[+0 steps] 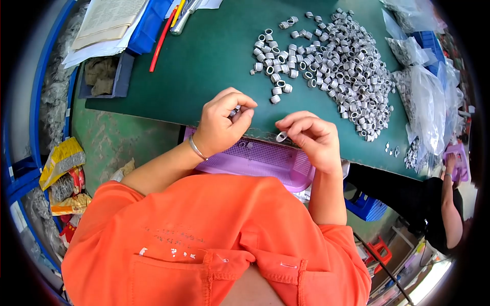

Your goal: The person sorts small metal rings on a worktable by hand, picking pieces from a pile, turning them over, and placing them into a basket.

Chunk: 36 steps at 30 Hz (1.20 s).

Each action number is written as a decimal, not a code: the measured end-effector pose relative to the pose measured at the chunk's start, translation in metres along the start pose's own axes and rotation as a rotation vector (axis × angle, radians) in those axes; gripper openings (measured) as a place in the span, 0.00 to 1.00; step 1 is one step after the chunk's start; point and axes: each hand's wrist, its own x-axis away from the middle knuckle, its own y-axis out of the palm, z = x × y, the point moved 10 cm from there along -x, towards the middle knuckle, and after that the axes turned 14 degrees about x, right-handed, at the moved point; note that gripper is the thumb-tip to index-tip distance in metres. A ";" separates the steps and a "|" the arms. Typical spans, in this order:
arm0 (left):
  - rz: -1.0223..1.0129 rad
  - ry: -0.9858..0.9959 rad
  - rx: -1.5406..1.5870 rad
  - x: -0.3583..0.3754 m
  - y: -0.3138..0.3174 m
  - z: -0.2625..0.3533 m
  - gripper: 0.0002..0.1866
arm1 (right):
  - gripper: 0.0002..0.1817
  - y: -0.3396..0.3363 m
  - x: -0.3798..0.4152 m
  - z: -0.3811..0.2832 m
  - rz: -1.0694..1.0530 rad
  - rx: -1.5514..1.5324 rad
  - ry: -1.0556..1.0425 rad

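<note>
My right hand (316, 137) pinches a small silver metal ring (282, 136) between thumb and fingertips, just over the front edge of the green table (204, 61). To its left, my left hand (223, 121) is curled closed, and bits of small grey metal pieces (234, 110) show between its fingers. A purple plastic basket (224, 164) sits below both hands at the table's edge, with a few small rings (249, 145) inside. Beyond my right hand, a big pile of similar metal rings (352, 71) spreads over the table.
Blue bins (141, 35) with papers, a red pen (162, 43) and a grey box holding a cloth (101, 74) are at the left. Plastic bags of parts (427, 102) line the right side. Another person (444, 204) in black holds a purple basket (459, 162) at far right.
</note>
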 end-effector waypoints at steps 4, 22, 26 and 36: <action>-0.005 -0.011 0.000 0.000 0.001 0.002 0.05 | 0.10 0.011 -0.022 -0.025 0.160 0.644 -0.171; -0.001 0.021 -0.028 0.001 0.001 0.003 0.05 | 0.13 0.015 -0.003 0.030 0.055 -0.718 0.294; -0.004 -0.004 -0.031 0.002 0.001 0.002 0.05 | 0.11 0.015 0.000 0.027 0.038 -0.711 0.226; -0.004 0.017 -0.020 0.000 0.002 0.004 0.04 | 0.13 -0.013 -0.035 -0.028 0.346 0.894 -0.169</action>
